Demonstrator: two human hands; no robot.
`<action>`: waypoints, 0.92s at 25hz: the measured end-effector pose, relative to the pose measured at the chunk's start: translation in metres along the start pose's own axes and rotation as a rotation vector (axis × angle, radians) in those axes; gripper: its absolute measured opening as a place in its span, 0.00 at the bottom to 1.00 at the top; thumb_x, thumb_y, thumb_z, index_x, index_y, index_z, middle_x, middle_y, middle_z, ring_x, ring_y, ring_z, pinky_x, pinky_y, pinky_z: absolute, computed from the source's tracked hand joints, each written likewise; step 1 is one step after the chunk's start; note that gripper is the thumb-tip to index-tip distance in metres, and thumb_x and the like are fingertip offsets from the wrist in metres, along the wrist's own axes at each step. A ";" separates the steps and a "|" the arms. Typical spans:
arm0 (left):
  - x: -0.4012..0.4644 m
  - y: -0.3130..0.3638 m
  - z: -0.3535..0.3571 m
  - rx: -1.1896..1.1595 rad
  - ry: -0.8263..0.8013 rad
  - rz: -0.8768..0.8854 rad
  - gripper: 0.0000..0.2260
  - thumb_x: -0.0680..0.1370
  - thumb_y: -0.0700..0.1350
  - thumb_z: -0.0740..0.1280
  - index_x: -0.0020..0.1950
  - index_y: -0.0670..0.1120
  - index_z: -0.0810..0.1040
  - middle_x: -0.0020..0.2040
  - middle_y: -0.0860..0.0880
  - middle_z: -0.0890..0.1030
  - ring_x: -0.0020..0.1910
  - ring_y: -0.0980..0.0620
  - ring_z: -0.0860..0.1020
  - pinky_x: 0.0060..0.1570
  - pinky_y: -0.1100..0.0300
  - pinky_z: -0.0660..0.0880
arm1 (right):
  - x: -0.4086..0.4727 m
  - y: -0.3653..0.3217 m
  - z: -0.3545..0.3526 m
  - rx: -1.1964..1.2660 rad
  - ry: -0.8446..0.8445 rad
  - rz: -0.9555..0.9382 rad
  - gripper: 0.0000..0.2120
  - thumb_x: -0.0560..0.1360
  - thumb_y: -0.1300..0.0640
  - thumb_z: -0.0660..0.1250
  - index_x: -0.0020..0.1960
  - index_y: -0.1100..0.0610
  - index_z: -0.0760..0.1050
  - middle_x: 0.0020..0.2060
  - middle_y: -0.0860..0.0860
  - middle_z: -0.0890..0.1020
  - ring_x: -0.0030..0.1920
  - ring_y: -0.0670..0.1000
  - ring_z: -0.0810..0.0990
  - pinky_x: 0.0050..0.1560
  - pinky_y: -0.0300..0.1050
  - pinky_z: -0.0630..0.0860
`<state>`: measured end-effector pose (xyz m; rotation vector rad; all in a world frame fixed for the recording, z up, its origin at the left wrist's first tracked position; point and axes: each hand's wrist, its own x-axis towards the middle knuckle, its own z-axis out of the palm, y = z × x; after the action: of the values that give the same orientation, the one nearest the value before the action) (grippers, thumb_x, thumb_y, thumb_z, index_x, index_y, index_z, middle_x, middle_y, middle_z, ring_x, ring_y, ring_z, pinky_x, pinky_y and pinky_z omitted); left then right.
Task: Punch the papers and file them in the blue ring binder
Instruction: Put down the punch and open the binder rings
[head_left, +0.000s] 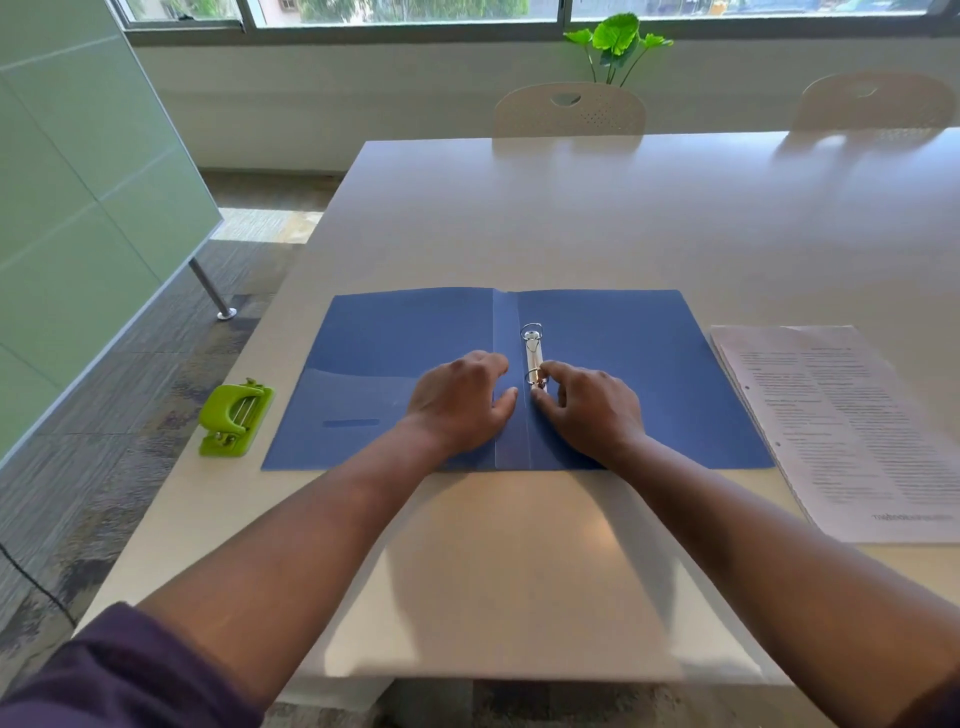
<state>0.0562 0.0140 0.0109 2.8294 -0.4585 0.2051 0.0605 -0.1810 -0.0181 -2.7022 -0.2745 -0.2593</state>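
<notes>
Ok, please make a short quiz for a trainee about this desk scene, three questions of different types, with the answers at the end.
1. True or false: the blue ring binder lies open on the table.
2. Where is the green hole punch? A) left of the binder B) on the stack of papers C) inside the binder
3. Which hand pinches the nearer binder ring?

Key:
1. True.
2. A.
3. The right hand, with thumb and forefinger; the left hand rests on the left cover beside the spine.
</notes>
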 end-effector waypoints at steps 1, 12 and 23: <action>0.003 0.000 0.002 -0.026 -0.006 0.010 0.18 0.80 0.56 0.65 0.63 0.46 0.77 0.61 0.48 0.81 0.56 0.43 0.81 0.53 0.49 0.78 | -0.007 -0.002 -0.001 0.003 0.002 -0.008 0.15 0.81 0.40 0.59 0.63 0.45 0.77 0.38 0.45 0.80 0.41 0.54 0.82 0.41 0.50 0.80; -0.013 0.001 0.024 -0.046 -0.113 0.025 0.40 0.73 0.76 0.51 0.75 0.52 0.72 0.80 0.49 0.67 0.81 0.48 0.60 0.77 0.48 0.57 | -0.063 -0.019 -0.011 0.031 0.014 0.003 0.17 0.80 0.46 0.61 0.66 0.45 0.76 0.47 0.48 0.86 0.45 0.55 0.84 0.38 0.46 0.73; -0.039 0.007 0.028 -0.045 -0.110 0.016 0.38 0.74 0.72 0.53 0.78 0.54 0.68 0.81 0.51 0.65 0.81 0.51 0.58 0.78 0.49 0.57 | -0.067 -0.016 -0.019 0.038 0.016 0.007 0.12 0.79 0.44 0.65 0.52 0.49 0.83 0.41 0.45 0.77 0.37 0.52 0.78 0.34 0.43 0.69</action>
<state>0.0193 0.0108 -0.0208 2.8034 -0.5023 0.0413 -0.0102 -0.1846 -0.0098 -2.6619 -0.2630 -0.2715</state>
